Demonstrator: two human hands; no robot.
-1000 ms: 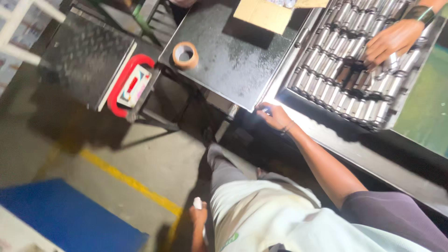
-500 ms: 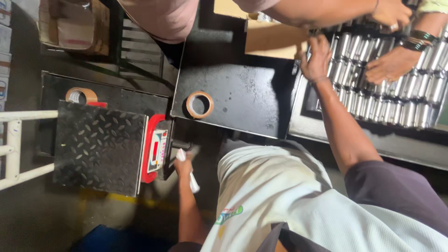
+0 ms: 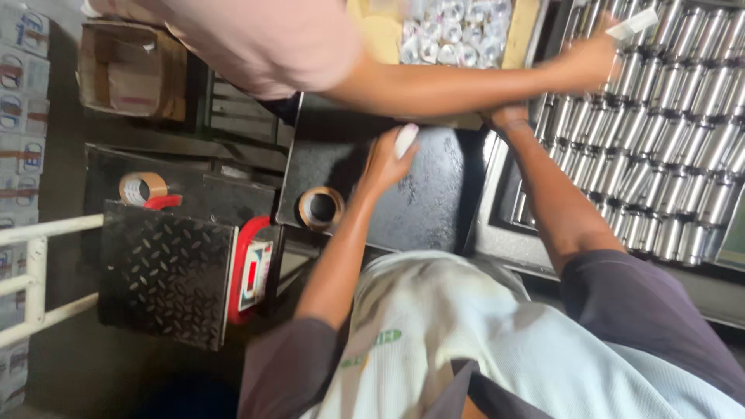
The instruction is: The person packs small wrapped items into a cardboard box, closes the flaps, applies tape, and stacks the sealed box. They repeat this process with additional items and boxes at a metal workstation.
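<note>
My left hand (image 3: 386, 161) is raised over the black table (image 3: 434, 209), fingers closed on a small white object (image 3: 405, 140). A brown tape roll (image 3: 320, 208) lies flat on the table just left of my forearm. My right hand (image 3: 506, 116) sits at the near edge of a tray of silver cans (image 3: 667, 132). It is mostly hidden under a co-worker's bare arm (image 3: 458, 81), so its fingers do not show. That co-worker, in a pink shirt, reaches across to the cans with a hand (image 3: 591, 58) holding a white slip (image 3: 633, 23).
A cardboard box of small silver cans (image 3: 458, 31) stands behind the table. Left of the table sit a diamond-plate scale platform (image 3: 167, 275) with a red-framed display (image 3: 252, 271), a second tape roll (image 3: 142, 188), an open carton (image 3: 132, 70) and a white rail (image 3: 39, 271).
My left hand has come up from beside the scale to above the table, still holding the white object. The co-worker's arm now stretches across over my right hand.
</note>
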